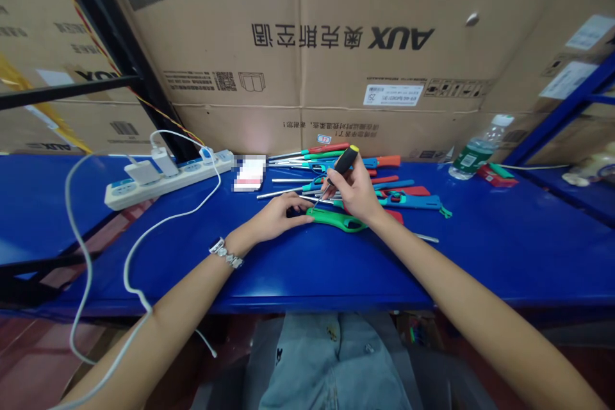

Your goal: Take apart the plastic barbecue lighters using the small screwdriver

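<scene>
My right hand [356, 193] is closed round the black and yellow handle of a screwdriver [346, 159]. The thin shaft slants down to the left end of a green lighter body [334, 218] lying on the blue table. At that same end, the fingers of my left hand [278, 214] pinch the lighter body, with the thumb along its near side. Just beyond both hands lie several long-nosed gas lighters, among them a blue one [418, 201]. A loose metal tube [426, 238] rests to the right of the green body, near my right wrist.
On the left stands a white power strip [166, 187] with chargers and a white cable [139, 250] looping over my left forearm. A water bottle [475, 150] and a small red box [497, 175] stand at the right. A large cardboard box [307, 70] walls off the back.
</scene>
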Demonstrator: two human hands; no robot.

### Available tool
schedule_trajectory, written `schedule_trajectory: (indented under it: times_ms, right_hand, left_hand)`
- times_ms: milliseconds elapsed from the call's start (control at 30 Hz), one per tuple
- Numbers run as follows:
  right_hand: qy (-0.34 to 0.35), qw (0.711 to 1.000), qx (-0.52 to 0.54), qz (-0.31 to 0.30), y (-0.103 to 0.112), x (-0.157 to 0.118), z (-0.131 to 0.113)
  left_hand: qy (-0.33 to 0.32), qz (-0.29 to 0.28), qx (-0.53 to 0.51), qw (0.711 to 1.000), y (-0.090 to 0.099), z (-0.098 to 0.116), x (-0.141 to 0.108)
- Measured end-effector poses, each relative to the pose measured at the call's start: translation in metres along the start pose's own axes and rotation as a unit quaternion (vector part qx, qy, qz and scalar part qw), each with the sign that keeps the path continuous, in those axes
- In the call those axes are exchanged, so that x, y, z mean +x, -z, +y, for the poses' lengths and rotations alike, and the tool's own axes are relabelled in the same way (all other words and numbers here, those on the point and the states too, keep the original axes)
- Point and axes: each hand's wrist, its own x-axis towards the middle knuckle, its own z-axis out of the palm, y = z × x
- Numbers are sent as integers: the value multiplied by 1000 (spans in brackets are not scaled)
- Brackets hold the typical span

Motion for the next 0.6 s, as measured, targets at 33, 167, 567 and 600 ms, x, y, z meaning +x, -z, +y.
schedule_trajectory:
  times_ms: [33, 167, 567, 600]
  right_hand:
    - [-1, 1000, -3, 0, 0, 0, -1]
    - [-5, 1000, -10, 0, -2, -1, -3]
    - [13, 999, -35, -24, -7, -3, -1]
    - [11, 999, -43, -26, -7, -3, -2]
  left_hand:
    - [0, 1, 0, 1000, 0, -1, 1]
    - [0, 10, 10, 1000, 0, 0, 1]
    - [1, -6, -14, 1000, -1, -5, 6]
    - [2, -9, -16, 1000, -1, -5, 6]
